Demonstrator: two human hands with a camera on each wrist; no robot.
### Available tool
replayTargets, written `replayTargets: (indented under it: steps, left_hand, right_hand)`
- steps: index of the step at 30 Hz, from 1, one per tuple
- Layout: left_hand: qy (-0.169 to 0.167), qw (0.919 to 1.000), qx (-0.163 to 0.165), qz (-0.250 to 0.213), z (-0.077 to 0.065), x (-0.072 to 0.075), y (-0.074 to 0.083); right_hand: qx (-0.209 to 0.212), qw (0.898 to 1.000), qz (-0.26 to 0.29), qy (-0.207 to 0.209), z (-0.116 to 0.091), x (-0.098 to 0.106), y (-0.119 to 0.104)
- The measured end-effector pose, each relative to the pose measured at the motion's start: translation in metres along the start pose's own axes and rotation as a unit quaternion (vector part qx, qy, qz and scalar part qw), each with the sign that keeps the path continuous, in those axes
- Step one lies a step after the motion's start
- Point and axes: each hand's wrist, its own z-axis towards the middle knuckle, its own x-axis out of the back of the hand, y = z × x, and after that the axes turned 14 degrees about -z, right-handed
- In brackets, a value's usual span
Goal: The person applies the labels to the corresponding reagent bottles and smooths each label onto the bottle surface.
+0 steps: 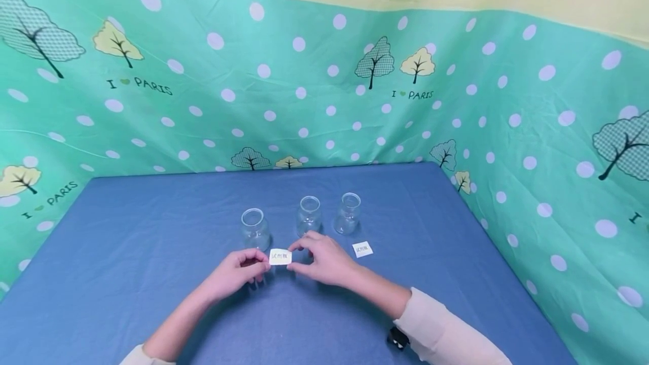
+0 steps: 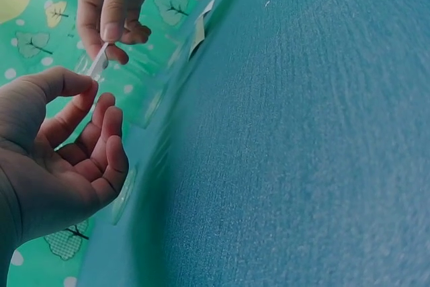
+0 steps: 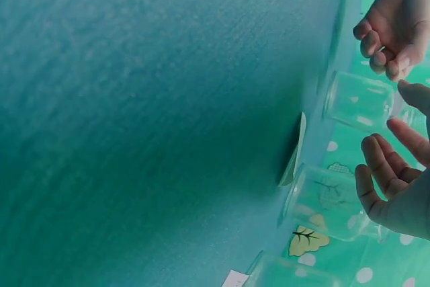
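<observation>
A green curtain with white dots and printed trees (image 1: pixel 304 80) fills the upper part of the head view, above a table spread with plain blue cloth (image 1: pixel 147 241). The small white rectangular paper label with dark handwriting (image 1: pixel 280 257) is held up off the cloth, a little below the centre of the frame. Its long axis runs roughly level across the picture, directly from one set of fingertips to the other. The left hand (image 1: pixel 234 273) pinches its left end between thumb and forefinger; the right hand (image 1: pixel 327 258) grips the right end, forefinger at the upper corner and thumb at the lower. Neither is nearer, as both touch it. Just above and left of the label stands the clear, open glass jar (image 1: pixel 256 232), nearest of three; the middle jar (image 1: pixel 309 218) and right jar (image 1: pixel 348 216) stand upright farther right. Another white paper label (image 1: pixel 362 249) lies below the right jar.
</observation>
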Motion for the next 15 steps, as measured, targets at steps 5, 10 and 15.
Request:
replayTargets:
  steps: [5, 10, 15]
  left_hand:
    - [0.005, 0.9999, -0.014, -0.005, -0.001, 0.0, 0.002]
    - [0.02, 0.9996, -0.02, -0.006, -0.001, -0.002, 0.004]
    - [0.033, 0.9992, -0.02, -0.006, -0.001, -0.004, 0.007]
  right_hand:
    - [-0.016, 1.0, 0.014, 0.005, -0.002, 0.004, -0.002]
    - [-0.018, 0.999, 0.028, 0.02, -0.004, 0.009, -0.005]
    - [-0.014, 0.998, 0.026, 0.051, -0.005, 0.013, -0.007]
